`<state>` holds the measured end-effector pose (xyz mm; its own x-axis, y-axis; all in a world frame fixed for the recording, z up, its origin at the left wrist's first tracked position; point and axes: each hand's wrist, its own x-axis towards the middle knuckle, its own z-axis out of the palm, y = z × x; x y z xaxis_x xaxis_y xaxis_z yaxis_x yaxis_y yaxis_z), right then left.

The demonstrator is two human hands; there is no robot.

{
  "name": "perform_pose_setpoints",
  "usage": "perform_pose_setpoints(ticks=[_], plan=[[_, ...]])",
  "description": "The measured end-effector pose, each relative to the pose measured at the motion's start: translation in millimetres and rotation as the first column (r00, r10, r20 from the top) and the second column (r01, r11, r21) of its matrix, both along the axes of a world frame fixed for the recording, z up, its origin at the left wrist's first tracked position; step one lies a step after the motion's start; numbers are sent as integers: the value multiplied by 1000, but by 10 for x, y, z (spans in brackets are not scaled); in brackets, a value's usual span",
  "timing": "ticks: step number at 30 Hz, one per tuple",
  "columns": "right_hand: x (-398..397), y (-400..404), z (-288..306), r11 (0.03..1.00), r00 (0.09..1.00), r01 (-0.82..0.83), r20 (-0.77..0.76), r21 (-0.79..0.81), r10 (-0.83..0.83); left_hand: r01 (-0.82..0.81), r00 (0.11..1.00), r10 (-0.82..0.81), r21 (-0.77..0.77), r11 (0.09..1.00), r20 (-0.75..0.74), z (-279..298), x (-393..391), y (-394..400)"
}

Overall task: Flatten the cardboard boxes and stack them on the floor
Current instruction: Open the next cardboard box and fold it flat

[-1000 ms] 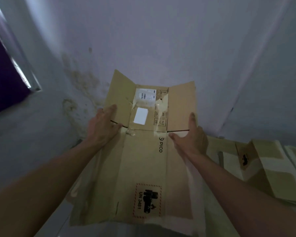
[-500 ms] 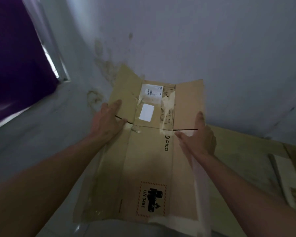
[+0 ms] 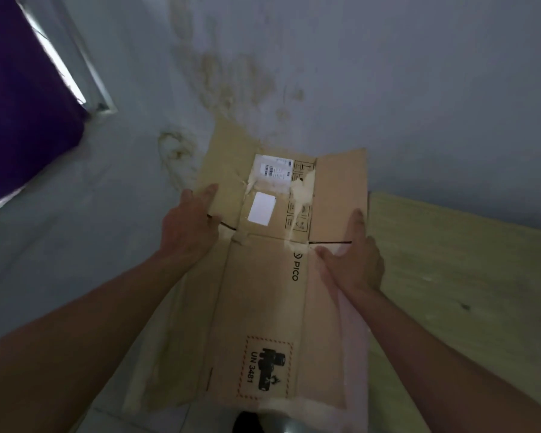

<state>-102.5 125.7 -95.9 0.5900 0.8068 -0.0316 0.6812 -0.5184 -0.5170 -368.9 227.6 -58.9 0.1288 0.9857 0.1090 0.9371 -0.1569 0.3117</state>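
Both my bare forearms reach forward from the lower corners and converge toward the middle. My left hand [image 3: 189, 231] lies palm down, fingers straight and together, pointing up and to the right, fingertips at a panel's edge, thumb side hidden. My right hand [image 3: 353, 259] is also palm down and flat, fingers extended upward, thumb spread out leftward. Both wrists roughly straight, elbows out of frame. Neither hand curls around anything.
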Motion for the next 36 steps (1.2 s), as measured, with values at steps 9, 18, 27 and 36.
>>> perform_pose_setpoints(ticks=[9,18,27,36], plan=[[-297,766,-1459,971,993,45,-96,-234,-69,38,998,-46,-177,984,-42,-1672,-66,1002],[-379,1501,-3395,924,976,129,-120,-359,-183,122,991,-135,-303,945,-21,-3613,-4,1890],[-431,1875,-5518,916,960,184,-135,-355,-245,185,975,-215,-334,924,-57,-5768,-107,2354],[-357,1865,-7220,914,959,131,-186,-383,-216,134,983,-176,-433,891,-57,-7393,-161,2444]])
